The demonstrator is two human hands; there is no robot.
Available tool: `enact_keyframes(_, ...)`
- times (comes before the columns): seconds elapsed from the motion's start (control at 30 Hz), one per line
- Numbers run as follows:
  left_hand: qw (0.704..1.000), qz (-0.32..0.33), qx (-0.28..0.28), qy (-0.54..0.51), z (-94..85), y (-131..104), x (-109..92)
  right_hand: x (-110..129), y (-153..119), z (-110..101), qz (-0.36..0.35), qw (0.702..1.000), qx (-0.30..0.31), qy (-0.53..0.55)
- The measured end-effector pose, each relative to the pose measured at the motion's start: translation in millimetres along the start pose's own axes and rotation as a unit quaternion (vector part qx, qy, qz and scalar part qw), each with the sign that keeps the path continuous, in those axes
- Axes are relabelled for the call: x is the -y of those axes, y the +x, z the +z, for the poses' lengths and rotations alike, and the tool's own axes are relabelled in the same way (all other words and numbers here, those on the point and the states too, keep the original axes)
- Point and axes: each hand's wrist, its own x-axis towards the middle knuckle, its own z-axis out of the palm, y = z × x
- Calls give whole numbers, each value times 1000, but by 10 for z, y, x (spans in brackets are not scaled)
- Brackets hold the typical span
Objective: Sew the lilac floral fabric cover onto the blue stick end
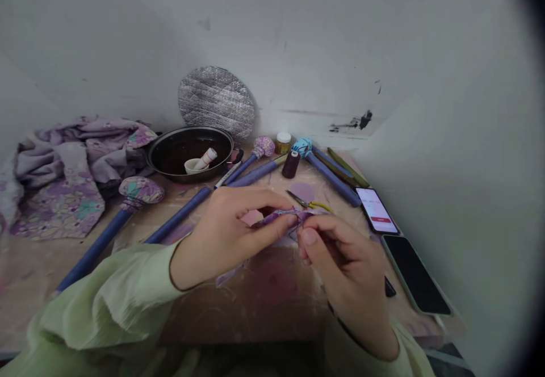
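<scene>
A small piece of purple patterned cloth (pixel 279 214) is stretched between my two hands over the table. My left hand (pixel 238 223) pinches its left part between thumb and fingers. At its right end my right hand (pixel 336 252) is closed, thumb against fingertips; dark thread shows by these fingertips, and whether a needle is there is too small to tell. Just beyond the cloth lie scissors with yellow handles (pixel 317 205), their blades pointing away to the left. A dark purple thread spool (pixel 290 164) stands behind them.
Behind on the left is a black pan (pixel 159 167) holding a white cup (pixel 191 167). Floral cloth (pixel 63 195) is heaped at far left. Cloth-headed blue sticks (pixel 96 243) lie around the table. Two phones (pixel 377 209) lie on the right, near the wall.
</scene>
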Motion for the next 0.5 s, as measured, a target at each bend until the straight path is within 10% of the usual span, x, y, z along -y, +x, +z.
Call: enact_keyframes(0.5,998,-32,-37,-31,83,-36,18,47,58,8,-2,999,8,-34)
